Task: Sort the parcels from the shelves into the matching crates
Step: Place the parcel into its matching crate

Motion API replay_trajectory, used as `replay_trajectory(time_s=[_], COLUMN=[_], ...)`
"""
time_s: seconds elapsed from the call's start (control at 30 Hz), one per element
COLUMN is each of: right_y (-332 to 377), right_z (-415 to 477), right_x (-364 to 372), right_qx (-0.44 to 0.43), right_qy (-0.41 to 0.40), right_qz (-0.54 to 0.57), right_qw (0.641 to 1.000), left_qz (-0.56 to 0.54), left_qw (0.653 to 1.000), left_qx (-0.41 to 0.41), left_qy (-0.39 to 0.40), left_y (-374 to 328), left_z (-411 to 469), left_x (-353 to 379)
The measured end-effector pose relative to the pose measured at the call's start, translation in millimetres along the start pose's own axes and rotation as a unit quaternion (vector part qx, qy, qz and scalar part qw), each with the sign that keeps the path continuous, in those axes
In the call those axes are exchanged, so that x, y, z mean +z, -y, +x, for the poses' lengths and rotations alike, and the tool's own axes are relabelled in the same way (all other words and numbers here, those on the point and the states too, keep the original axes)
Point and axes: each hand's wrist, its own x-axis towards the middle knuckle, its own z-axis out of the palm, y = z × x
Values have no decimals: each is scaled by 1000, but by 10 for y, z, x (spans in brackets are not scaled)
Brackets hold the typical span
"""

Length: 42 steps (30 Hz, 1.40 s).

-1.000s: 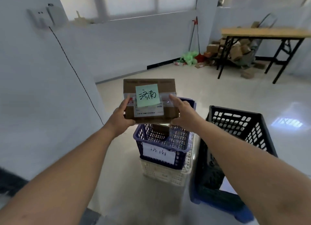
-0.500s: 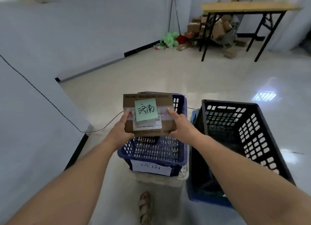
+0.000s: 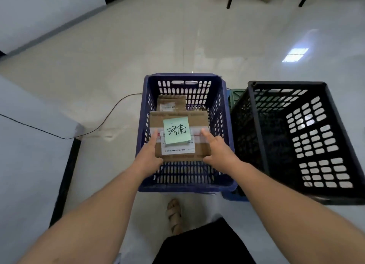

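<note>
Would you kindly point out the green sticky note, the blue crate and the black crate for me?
green sticky note [image 3: 176,131], head view, on its handwritten middle.
blue crate [image 3: 183,76], head view, on its far rim.
black crate [image 3: 286,84], head view, on its far rim.

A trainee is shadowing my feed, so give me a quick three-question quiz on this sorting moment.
1. True or false: only one hand grips the cardboard parcel.
2. The sticky note on that parcel is: A yellow, B green, C pink.
3. What already lies inside the blue crate, beyond the held parcel?
Key: 1 false, the left hand and right hand both grip it. 2 B. 3 a second parcel.
</note>
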Motion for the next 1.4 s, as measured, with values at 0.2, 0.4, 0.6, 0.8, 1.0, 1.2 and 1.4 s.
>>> replay_trajectory(time_s=[0.2,0.4,0.6,0.8,1.0,1.2,1.4], right_y=[-382,-610,-696,-684,-722,-547,-274], right_z=[348,768,1160,1460,1513,1433,1181], right_x=[369,768,1109,1337,1329,1192,805], right_qx=[45,54,59,58,47,41,18], right_qy=[56,100,120,122,131,150,115], right_qz=[-8,-17,-12,3,-10,-91,-151], right_qw=[997,993,991,991,990,984,982], left_qz=[15,33,31,25,60,184,185], left_qw=[998,995,992,989,986,970,976], left_qx=[-38,-75,-113,-142,-157,-161,-113], left_qy=[48,59,46,18,10,7,11], left_y=[311,608,906,1172,1200,978,642], left_z=[387,777,1165,1517,1592,1434,1090], left_x=[395,642,764,793,921,817,645])
